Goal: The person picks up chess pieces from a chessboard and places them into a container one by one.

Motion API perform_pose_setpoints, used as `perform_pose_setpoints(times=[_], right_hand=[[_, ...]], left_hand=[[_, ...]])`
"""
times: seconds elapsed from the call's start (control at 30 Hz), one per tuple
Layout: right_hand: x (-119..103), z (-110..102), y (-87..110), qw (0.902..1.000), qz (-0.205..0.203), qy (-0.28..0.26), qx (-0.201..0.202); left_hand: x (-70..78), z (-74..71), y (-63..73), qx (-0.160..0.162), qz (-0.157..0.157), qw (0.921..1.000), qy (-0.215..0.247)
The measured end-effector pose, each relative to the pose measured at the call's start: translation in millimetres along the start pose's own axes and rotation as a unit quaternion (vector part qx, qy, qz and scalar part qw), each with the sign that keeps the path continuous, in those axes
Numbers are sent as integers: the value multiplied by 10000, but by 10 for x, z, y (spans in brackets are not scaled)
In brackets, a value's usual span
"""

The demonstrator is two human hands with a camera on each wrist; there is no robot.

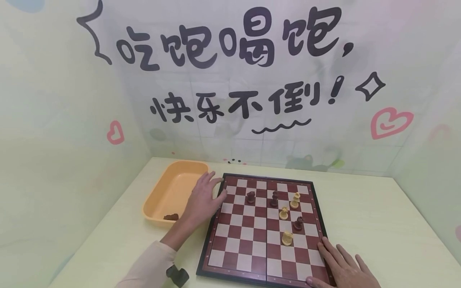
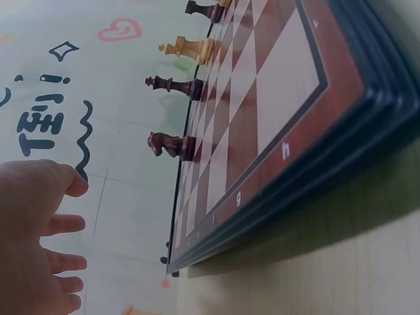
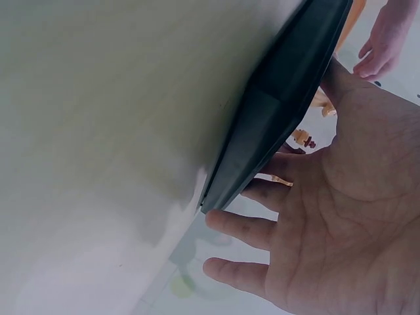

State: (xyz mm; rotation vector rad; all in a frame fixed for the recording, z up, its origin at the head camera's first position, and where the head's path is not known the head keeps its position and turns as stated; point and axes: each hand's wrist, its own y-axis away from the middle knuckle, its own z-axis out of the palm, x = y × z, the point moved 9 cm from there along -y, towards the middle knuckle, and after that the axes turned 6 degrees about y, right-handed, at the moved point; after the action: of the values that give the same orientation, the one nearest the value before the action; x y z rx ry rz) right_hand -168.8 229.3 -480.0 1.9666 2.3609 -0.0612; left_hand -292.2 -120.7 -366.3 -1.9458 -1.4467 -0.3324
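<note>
A folding chessboard (image 1: 237,231) with red-brown and white squares lies flat on the table. My left hand (image 1: 203,198) is held at the board's upper left edge, fingers spread and nothing in them; the left wrist view shows this same hand (image 2: 39,236) beyond the board's side. On the right edge of the board rests my right hand (image 1: 345,264), fingers extended, its thumb at the near corner. Several pieces stand on the squares: a dark knight (image 1: 250,197), a tall dark piece (image 1: 275,199), a tall light piece (image 1: 295,201), a light knight (image 1: 287,238) and others.
An orange plastic tray (image 1: 151,200) stands left of the board, partly behind my left arm, with dark pieces (image 1: 171,217) at its near end. A printed white curtain (image 1: 234,144) closes off the back and both sides of the pale table (image 1: 389,224).
</note>
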Motion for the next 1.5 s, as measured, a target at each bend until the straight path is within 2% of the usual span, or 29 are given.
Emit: perform_pose_setpoints(times=[0.17, 0.37, 0.6, 0.83, 1.03, 1.33, 1.5], right_hand=[[15, 23, -9, 10000, 12, -33, -69], [17, 16, -3, 10000, 6, -30, 31], [1, -2, 7, 9999, -27, -7, 153], [2, -10, 10, 9995, -73, 57, 312], [-9, -22, 9, 9998, -52, 8, 197], [-28, -42, -1, 9999, -31, -66, -78], [-28, -46, 1, 9998, -33, -102, -146]], left_hand=[[45, 119, 25, -124, -18, 9999, -18], [116, 257, 26, -269, 198, 9994, -36], [165, 323, 23, -346, 231, 9988, -275], [151, 416, 18, -499, 173, 9979, -368], [137, 531, 20, -699, 191, 9968, -348], [136, 669, -12, -818, 273, 9956, -366], [139, 740, -37, -947, 184, 9951, -198]])
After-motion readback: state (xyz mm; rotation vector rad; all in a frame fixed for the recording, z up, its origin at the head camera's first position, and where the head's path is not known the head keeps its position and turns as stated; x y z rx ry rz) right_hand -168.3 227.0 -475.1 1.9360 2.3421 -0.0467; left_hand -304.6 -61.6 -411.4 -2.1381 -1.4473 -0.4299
